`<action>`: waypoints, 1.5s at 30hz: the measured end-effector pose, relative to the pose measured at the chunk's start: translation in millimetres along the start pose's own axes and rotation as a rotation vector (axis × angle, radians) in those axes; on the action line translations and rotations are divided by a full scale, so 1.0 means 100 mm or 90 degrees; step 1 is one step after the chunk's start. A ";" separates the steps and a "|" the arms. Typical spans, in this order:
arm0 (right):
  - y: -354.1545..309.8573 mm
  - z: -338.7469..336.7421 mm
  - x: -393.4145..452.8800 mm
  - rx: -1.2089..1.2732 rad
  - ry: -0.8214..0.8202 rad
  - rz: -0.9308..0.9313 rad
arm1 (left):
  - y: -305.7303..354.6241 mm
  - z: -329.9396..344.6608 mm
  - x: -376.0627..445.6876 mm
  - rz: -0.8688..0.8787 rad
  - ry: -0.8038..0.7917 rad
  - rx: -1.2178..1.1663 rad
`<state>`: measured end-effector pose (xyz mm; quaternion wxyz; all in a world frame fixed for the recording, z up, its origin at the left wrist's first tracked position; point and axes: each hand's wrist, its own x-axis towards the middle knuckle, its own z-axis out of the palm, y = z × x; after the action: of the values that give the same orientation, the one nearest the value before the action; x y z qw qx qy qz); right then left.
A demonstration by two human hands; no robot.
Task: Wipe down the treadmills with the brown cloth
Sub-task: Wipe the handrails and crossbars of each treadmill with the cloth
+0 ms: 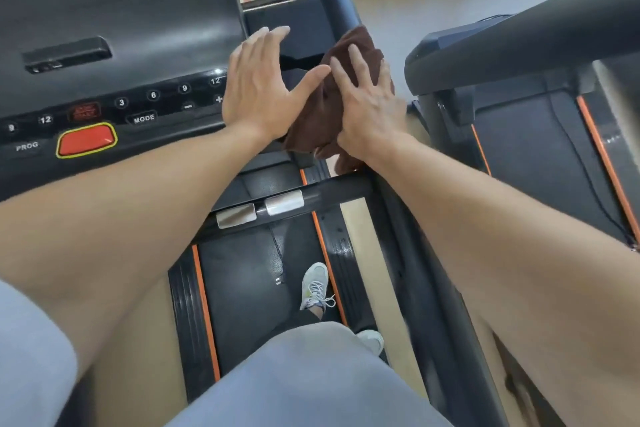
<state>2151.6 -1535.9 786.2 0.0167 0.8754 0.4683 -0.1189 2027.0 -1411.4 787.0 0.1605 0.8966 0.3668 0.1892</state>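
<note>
The brown cloth lies bunched over the right end of the treadmill console, draped on the black handrail arm that runs out from the console's right edge. Its lower folds hang down off that arm, toward the belt.

The right hand lies flat on top of the cloth with its fingers spread and straight, pressing it against the arm; this grip is open, not curled round the fabric. The left hand is just left of the cloth, at the console's right edge, palm down with fingers straight and held together and the thumb stretched out toward the cloth; its thumb tip meets the cloth's left edge. This grip is open too and holds nothing.

On the console, left of the left hand, sits a row of round number buttons, a MODE key, and a red stop button with a yellow rim near the console's front edge. A shallow recessed slot above the buttons shows nothing clearly inside it.

Below the console, two silver pulse pads sit on a crossbar. Under that is the black treadmill belt with orange edge stripes, and a white sneaker stands on it. A second treadmill stands right of the console, across a strip of wooden floor.
</note>
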 end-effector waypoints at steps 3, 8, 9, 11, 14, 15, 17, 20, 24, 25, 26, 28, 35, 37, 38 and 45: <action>0.13 -0.12 -0.01 0.089 -0.058 0.026 | -0.04 0.02 0.02 0.011 0.022 -0.009; 0.10 -0.07 -0.24 0.198 -0.074 0.213 | -0.04 0.00 -0.01 0.053 0.016 -0.020; 0.11 -0.05 -0.30 0.199 -0.076 0.236 | -0.03 -0.01 -0.02 0.045 0.009 -0.030; 0.20 -0.05 -0.44 0.250 -0.088 0.256 | -0.02 -0.06 -0.03 0.005 -0.012 -0.095; 0.43 -0.12 -0.75 0.496 -0.149 0.257 | 0.09 -0.15 -0.16 -0.064 0.001 -0.328; 0.50 -0.15 -0.90 0.561 -0.189 0.257 | 0.18 -0.16 -0.27 -0.075 0.014 -0.402; 0.60 -0.16 -1.21 0.612 -0.282 0.269 | 0.45 -0.14 -0.62 -0.071 0.020 -0.481; 0.60 -0.12 -1.64 0.502 -0.296 0.247 | 0.86 0.03 -1.39 -0.069 0.002 -0.534; 0.40 0.10 -2.18 0.291 -0.199 0.264 | 1.23 0.34 -2.54 -0.222 -0.080 -0.607; 0.38 0.21 -2.33 0.235 -0.175 0.263 | 1.29 0.40 -2.81 -0.271 -0.129 -0.647; 0.38 0.30 -2.48 0.197 -0.151 0.259 | 1.35 0.44 -3.05 -0.306 -0.183 -0.691; 0.42 0.46 -2.79 0.173 -0.113 0.236 | 1.44 0.48 -3.45 -0.347 -0.265 -0.749; 0.80 0.80 -4.07 0.266 -0.104 0.231 | 1.89 0.41 -4.52 -0.378 -0.351 -0.766; 0.88 0.89 -4.37 0.297 -0.105 0.237 | 2.02 0.33 -4.81 -0.385 -0.371 -0.762; 0.91 0.93 -4.51 0.313 -0.098 0.243 | 2.08 0.29 -4.94 -0.383 -0.376 -0.759; 0.91 1.23 -5.44 0.386 0.040 0.280 | 2.24 0.10 -5.53 -0.290 -0.442 -0.610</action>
<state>1913.0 -2047.8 781.4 -0.2324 0.9234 0.2127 -0.2191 1801.0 -1962.4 751.0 0.6897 0.6341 0.3494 -0.0084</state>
